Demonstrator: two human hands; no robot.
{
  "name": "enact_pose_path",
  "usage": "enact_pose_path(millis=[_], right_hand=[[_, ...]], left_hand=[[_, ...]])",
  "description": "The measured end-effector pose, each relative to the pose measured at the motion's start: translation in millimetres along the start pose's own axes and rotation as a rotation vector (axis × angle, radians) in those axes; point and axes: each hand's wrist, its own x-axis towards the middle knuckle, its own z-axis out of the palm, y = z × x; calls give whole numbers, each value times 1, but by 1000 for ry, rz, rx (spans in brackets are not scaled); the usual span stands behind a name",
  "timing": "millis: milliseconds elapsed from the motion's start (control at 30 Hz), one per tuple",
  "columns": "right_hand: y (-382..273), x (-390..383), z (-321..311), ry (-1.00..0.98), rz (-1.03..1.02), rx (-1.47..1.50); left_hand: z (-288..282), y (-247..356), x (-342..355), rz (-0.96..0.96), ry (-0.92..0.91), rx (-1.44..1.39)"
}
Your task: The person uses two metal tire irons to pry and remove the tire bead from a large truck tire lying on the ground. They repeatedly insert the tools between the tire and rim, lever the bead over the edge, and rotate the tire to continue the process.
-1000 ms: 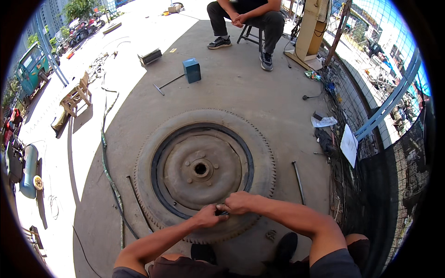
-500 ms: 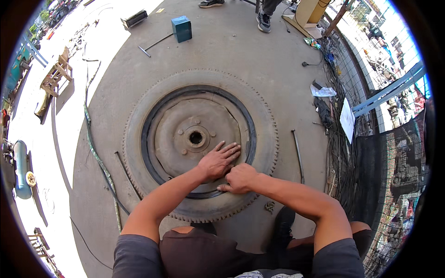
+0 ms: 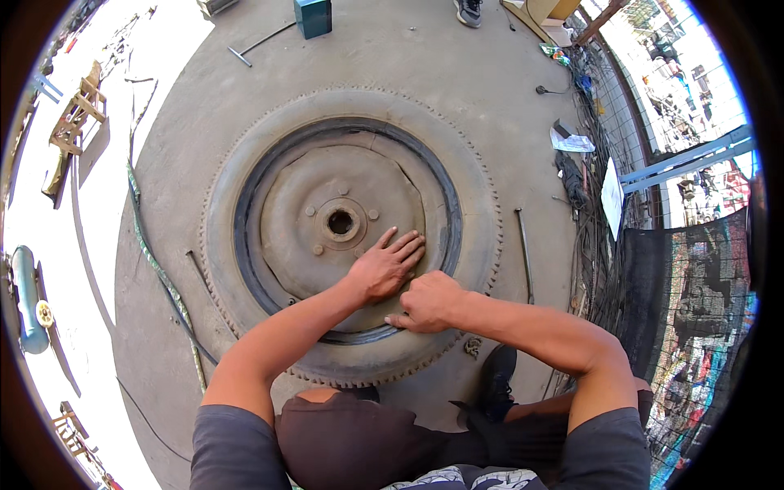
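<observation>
A large dusty tire (image 3: 480, 212) lies flat on the ground in front of me, mounted on a brown metal wheel (image 3: 306, 188) with a round centre hole and bolts around it. A black rubber ring (image 3: 244, 214) shows between the tire's sidewall and the wheel. My left hand (image 3: 387, 265) rests open on the lower right of the wheel, fingers spread. Close beside it, my right hand (image 3: 428, 302) is closed in a fist at the tire's inner edge, its thumb stretched toward the black ring. What its curled fingers hold, if anything, is hidden.
Metal bars lie right (image 3: 524, 255) and left (image 3: 211, 291) of the tire. Beyond it are a T-shaped bar (image 3: 260, 45) and a teal box (image 3: 314, 18). A hose (image 3: 155, 253) runs along the left. Tangled cables (image 3: 600, 269) line the mesh fence on the right.
The view has tipped downward, so the tire and the things beyond it sit higher in the picture. Both hands keep nearly the same places on the wheel and tire edge.
</observation>
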Motion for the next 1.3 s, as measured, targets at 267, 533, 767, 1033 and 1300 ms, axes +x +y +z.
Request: enact_pose_path(millis=[267,533,767,1033,1300], right_hand=[[6,17,18,66,-73,-40],[17,20,11,114,-113,-44],[28,31,14,98,-141,-24],[42,31,15,131,-138,-40],[29,26,18,110,-102,-53]], left_hand=[[5,-9,35,313,-162,-26],[62,-26,81,628,174,-266],[98,-29,102,560,72,-510],[70,-28,111,343,7,-695],[90,-20,100,342,64,-282]])
